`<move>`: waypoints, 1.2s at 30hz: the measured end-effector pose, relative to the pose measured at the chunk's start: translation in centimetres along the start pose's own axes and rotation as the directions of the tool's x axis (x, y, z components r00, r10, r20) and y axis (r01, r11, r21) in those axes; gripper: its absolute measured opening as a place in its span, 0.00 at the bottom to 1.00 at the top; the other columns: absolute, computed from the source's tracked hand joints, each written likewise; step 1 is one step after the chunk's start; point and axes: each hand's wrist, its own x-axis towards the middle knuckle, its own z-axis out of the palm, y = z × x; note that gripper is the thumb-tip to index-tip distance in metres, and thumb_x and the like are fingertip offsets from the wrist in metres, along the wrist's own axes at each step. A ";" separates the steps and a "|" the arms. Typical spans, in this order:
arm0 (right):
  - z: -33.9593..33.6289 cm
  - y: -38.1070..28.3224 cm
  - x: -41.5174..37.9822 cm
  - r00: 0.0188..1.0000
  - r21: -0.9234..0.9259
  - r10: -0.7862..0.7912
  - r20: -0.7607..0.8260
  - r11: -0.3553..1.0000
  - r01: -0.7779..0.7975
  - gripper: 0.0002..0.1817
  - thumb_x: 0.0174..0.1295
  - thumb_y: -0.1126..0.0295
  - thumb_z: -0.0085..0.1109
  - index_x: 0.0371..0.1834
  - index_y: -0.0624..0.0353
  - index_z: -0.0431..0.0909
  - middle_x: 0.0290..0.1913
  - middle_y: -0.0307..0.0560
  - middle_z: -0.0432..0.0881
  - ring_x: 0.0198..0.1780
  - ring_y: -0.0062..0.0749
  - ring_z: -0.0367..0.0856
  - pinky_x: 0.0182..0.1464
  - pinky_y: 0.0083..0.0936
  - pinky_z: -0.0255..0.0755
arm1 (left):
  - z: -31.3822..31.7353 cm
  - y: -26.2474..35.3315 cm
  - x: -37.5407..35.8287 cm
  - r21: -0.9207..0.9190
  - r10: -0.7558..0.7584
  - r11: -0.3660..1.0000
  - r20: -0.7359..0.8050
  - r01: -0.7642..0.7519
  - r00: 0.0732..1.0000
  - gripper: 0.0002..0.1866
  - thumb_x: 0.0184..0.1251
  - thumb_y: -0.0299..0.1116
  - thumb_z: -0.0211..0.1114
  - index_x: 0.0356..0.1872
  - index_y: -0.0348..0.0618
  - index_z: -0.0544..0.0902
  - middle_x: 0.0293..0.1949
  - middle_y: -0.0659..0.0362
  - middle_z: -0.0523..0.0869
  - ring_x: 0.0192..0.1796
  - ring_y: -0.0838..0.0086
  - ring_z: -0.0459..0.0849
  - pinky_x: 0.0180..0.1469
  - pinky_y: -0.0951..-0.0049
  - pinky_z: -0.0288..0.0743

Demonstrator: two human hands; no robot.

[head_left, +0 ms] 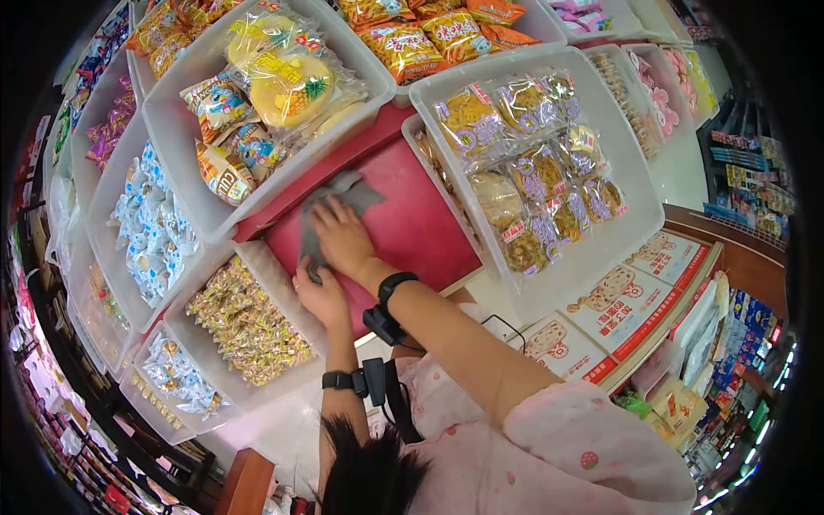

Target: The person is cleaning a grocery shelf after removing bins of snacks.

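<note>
A grey cloth (pixel 348 190) lies crumpled on the red shelf surface (pixel 412 206) between the clear bins. My right hand (pixel 339 233) rests flat on the cloth with its fingers spread. Just below it, my left hand (pixel 322 296) is at the cloth's lower end, its fingers around a bunched edge. Both wrists wear black straps with small devices. A bin with packaged pastries (pixel 532 172) stands to the right of the red surface. To its upper left is a bin with yellow round packages (pixel 292 90).
Small wrapped candies (pixel 245 322) fill a bin at the lower left; blue-white packets (pixel 154 223) lie in another. Orange snack bags (pixel 429 39) are at the top. Flat printed boxes (pixel 618 300) line the right side. Dark hair hangs at the bottom.
</note>
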 end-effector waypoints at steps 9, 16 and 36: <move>3.3 0.7 2.3 0.924 -0.018 -0.342 0.173 0.937 0.350 0.24 0.63 0.63 0.50 0.63 0.49 0.72 0.67 0.38 0.70 0.71 0.38 0.62 0.69 0.41 0.57 | 2.8 -4.6 -0.4 0.188 -0.136 0.976 0.145 0.107 0.980 0.37 0.56 0.30 0.61 0.70 0.36 0.62 0.56 0.32 0.69 0.55 0.39 0.73 0.59 0.53 0.68; -5.1 6.9 0.1 0.934 -0.161 0.352 0.055 0.927 -0.340 0.37 0.59 0.58 0.59 0.69 0.67 0.61 0.71 0.60 0.62 0.71 0.58 0.58 0.74 0.44 0.50 | 3.5 4.9 1.8 0.187 0.024 0.976 0.432 -0.116 0.902 0.36 0.57 0.28 0.60 0.71 0.44 0.63 0.56 0.39 0.71 0.52 0.43 0.78 0.51 0.52 0.77; -9.2 4.0 -16.4 0.920 -0.166 0.187 0.345 0.977 -0.136 0.42 0.59 0.56 0.60 0.68 0.76 0.58 0.70 0.67 0.60 0.74 0.60 0.52 0.73 0.47 0.51 | 0.0 0.9 -10.3 0.310 0.070 0.903 0.580 -0.299 0.811 0.29 0.62 0.33 0.58 0.66 0.39 0.68 0.54 0.50 0.77 0.50 0.58 0.83 0.42 0.60 0.83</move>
